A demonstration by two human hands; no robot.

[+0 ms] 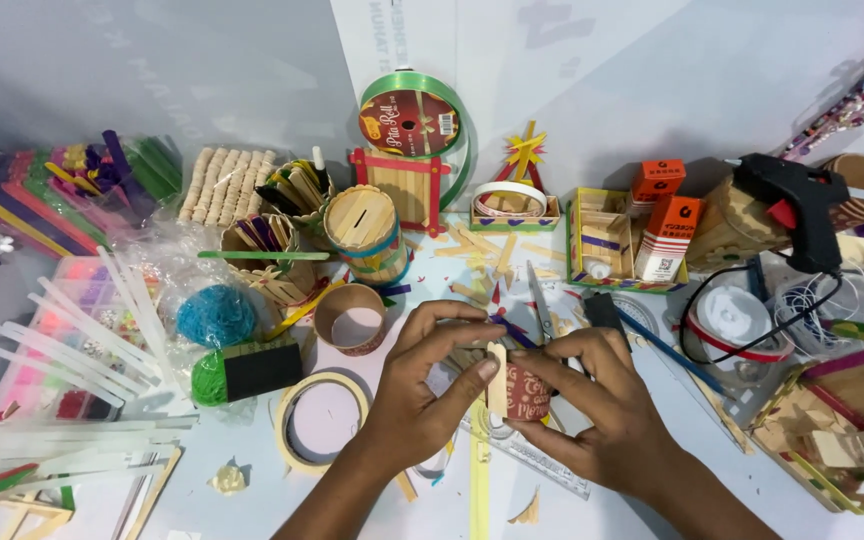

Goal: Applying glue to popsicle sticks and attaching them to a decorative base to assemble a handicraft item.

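A small red patterned paper cup (529,390) is gripped by the right hand (602,400) above the white desk (202,505). A pale wooden craft stick (497,378) is pinched against the cup's side by the left hand (422,385). A masking-tape ring (320,420) lies just left of the cup.

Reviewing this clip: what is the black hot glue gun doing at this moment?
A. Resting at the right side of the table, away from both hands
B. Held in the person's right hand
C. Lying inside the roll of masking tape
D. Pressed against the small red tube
A: the black glue gun rests at the right side of the table, while the left hand and right hand meet on a small red tube with a wooden stick.
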